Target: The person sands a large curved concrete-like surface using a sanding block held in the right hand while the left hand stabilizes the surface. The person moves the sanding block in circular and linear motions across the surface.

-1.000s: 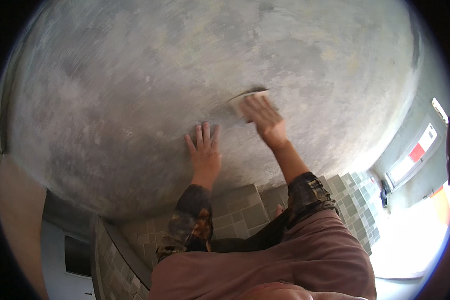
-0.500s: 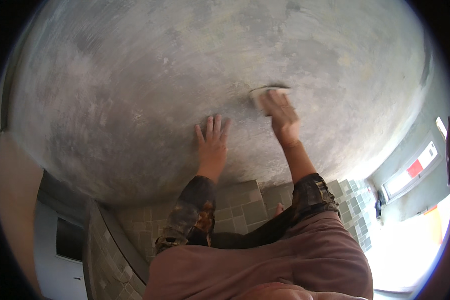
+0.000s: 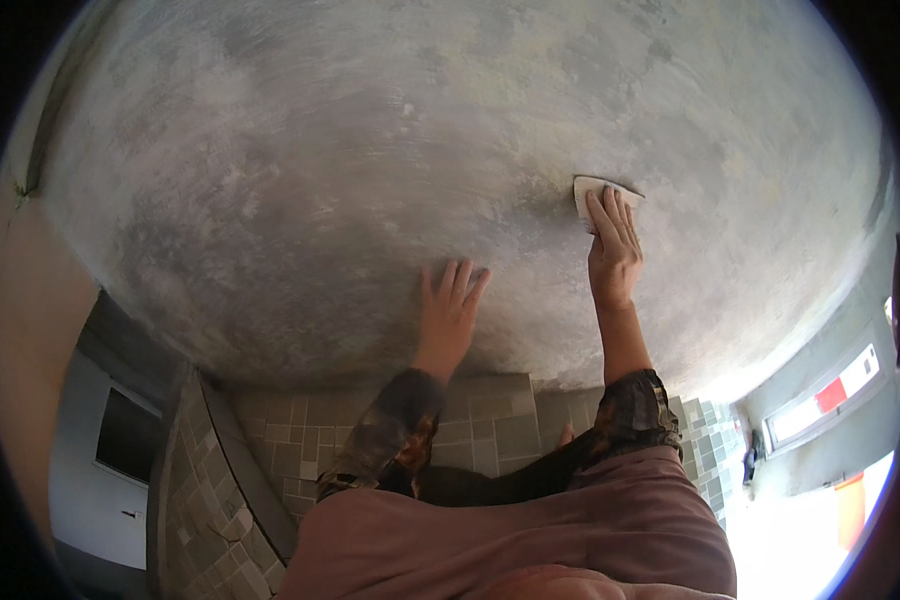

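Note:
A grey, mottled plastered wall [image 3: 300, 200] fills most of the view, bulging in the fisheye picture. My right hand [image 3: 615, 245] presses a pale-backed piece of sandpaper [image 3: 587, 197] flat against it, right of the middle. The fingers lie together over the sheet, whose far edge looks dark; its face on the wall is hidden. Lower and to the left, my left hand [image 3: 454, 310] rests on the same wall with fingers spread and nothing held.
Below the wall runs a grey tiled floor [image 3: 470, 430], with a bare foot [image 3: 567, 434] partly showing. A dark-edged step or ledge [image 3: 245, 480] and a pale door [image 3: 100, 510] are at lower left. A window [image 3: 830, 395] and bright opening lie to the right.
My right hand has slid the sandpaper to the right across the wall. My left hand appears a little lower and further right, as the whole view has shifted slightly.

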A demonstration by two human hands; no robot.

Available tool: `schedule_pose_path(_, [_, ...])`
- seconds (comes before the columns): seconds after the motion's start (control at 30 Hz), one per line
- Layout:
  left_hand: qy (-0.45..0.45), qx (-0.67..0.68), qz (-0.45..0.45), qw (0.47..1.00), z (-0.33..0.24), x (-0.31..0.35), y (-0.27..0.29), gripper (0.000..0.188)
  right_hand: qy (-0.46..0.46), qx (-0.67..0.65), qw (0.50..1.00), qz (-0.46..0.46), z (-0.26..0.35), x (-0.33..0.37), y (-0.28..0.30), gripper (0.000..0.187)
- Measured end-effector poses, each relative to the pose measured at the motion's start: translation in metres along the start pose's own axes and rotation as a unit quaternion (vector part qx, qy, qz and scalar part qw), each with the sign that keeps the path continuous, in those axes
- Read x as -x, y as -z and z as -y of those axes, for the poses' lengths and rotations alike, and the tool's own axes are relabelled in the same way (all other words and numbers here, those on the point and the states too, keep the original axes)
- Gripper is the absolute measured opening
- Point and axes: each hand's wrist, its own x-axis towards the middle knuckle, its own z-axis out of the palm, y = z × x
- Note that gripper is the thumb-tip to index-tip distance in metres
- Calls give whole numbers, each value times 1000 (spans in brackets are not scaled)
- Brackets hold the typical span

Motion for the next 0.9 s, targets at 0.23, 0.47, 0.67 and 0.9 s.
schedule_pose_path(0.23, [101,50,126,986,14,52,4,95,138,-62,983,103,55,19,-18,40])
schedule_pose_path(0.47, [292,172,74,938,23,118,-19,101,114,-16,993,41,64,14,-30,32])
schedule_pose_path(0.67, [327,245,10,913,29,159,-48,96,135,-30,986,96,88,42,-38,27])
schedule_pose_path(0.9, [299,229,-5,926,34,183,-74,86,219,-50,948,223,100,71,-31,32])
